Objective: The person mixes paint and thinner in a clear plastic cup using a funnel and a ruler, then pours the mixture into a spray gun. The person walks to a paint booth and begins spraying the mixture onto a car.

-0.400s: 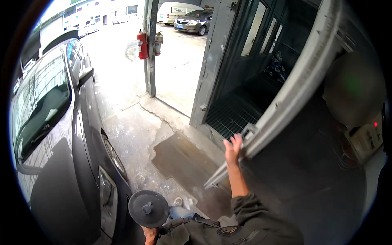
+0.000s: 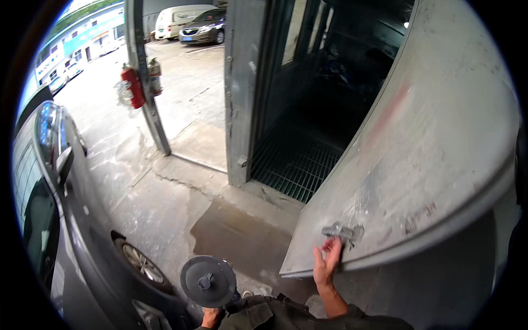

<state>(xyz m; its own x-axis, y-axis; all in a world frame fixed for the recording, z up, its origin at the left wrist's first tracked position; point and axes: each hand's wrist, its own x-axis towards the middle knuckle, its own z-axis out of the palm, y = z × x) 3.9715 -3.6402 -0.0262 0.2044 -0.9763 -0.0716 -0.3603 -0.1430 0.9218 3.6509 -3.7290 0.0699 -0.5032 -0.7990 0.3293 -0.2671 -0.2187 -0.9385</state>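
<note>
My left hand point(image 2: 212, 317) is closed low beneath a dark grey round-lidded cup point(image 2: 193, 283), which has a small knob in the middle of its lid. The lid hides most of the fingers and whatever is under the cup. On the right, a large pale metal door point(image 2: 418, 148) stands swung outward, scuffed and marked with a reddish smear. My right hand point(image 2: 328, 261) reaches up to the metal latch handle point(image 2: 340, 231) near the door's lower corner. Its fingertips meet the handle, while the thumb stands apart and the palm is bare.
Close on my left stands a dark grey car point(image 2: 104, 220). Beyond the doorway frame point(image 2: 242, 99) is a dark booth with a grated floor point(image 2: 297, 165). A red fire extinguisher point(image 2: 133, 87) hangs on a post. A brown floor patch point(image 2: 236, 231) lies ahead, and more vehicles are parked outside.
The door, seen nearly edge-on before, now shows its broad face. My right hand has come from beside its edge to the latch handle. My left hand keeps the cup.
</note>
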